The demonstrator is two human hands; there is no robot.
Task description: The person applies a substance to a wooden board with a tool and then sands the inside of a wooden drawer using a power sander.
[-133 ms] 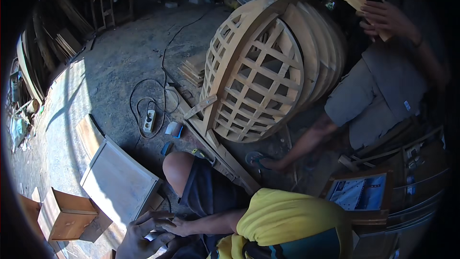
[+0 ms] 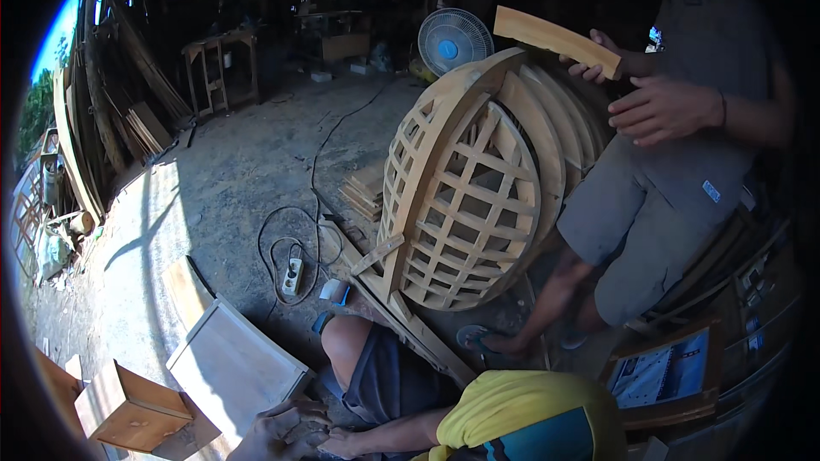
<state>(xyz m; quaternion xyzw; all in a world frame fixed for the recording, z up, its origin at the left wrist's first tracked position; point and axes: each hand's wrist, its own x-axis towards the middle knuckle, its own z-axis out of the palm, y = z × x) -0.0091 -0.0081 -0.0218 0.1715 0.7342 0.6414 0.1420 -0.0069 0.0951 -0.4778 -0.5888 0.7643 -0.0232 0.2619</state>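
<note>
Low in the picture, my left hand [image 2: 278,434] has its fingers stretched and slightly apart, with nothing visible in it. My right hand [image 2: 340,442] meets it from the right, below a yellow sleeve [image 2: 521,388]; its fingertips are partly hidden by shadow and the left hand. A pale flat panel [image 2: 235,367] with a raised edge lies just beyond my left hand. Past my bent knee [image 2: 343,348] stands a rounded wooden lattice frame [image 2: 470,205] with curved ribs. A co-worker at right holds a curved wooden board [image 2: 555,41] in one hand, the other hand lowered with fingers spread.
A power strip [image 2: 293,276] and its looped cable lie on the concrete floor near stacked wood pieces [image 2: 365,192]. A fan [image 2: 455,43] stands behind the frame. At lower left sits a wooden box [image 2: 132,405]. A framed picture [image 2: 662,371] rests at lower right.
My view has tilted up, so the scene sits lower. The co-worker's board has come down and one hand has left it. My left hand's fingers have straightened.
</note>
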